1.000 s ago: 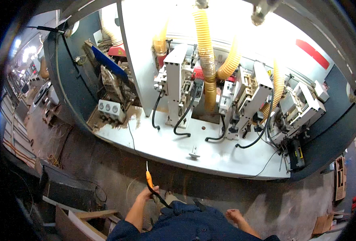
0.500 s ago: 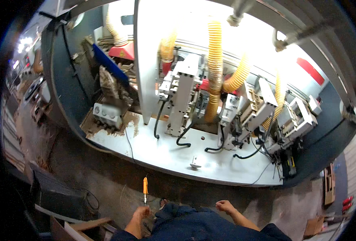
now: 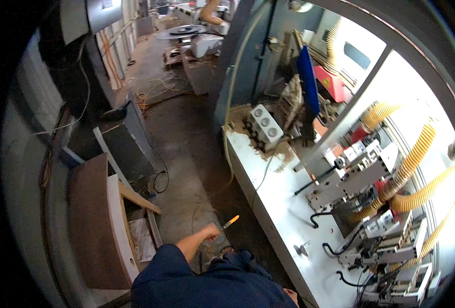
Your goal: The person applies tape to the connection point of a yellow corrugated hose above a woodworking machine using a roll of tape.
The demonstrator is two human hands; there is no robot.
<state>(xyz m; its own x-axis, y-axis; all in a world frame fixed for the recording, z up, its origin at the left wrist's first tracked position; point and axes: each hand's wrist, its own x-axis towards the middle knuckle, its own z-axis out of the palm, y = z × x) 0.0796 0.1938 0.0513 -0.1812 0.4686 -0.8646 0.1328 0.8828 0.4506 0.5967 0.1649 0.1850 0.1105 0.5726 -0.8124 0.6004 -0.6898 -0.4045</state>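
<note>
Orange tool: slim piece (image 3: 232, 221), orange at the far end, darker toward the grip; in the left hand, above the floor, pointing up and to the right.
Left hand: closed fist (image 3: 210, 232), fingers curled round the tool's near end; forearm bare below a dark-blue sleeve (image 3: 173, 262).
Right hand: only part shows (image 3: 291, 296) at the lower edge, beside the dark-blue clothing; cannot tell how far its fingers are open or whether they hold anything.
Foot: partly visible (image 3: 228, 250), just below the left hand.
Floor: grey, stained (image 3: 186, 164), a walkway between the machine and the items at left.
Machine bed: long white surface (image 3: 284, 205) right of the tool, well apart from the left hand; small metal fitting (image 3: 303, 249) stands on it.
Bed's far end: pale block with three round faces (image 3: 266, 123), brown debris about its base.
Behind block: blue panel (image 3: 308, 82), tilted; red hood (image 3: 330, 83) beside it.
Hoses: yellow, ribbed (image 3: 417, 154), above the machine units at right.
Left side: brown curved panel (image 3: 91, 220), pale-edged; dark cabinet (image 3: 130, 138) beyond.
Background: round disc-shaped top (image 3: 186, 32).
</note>
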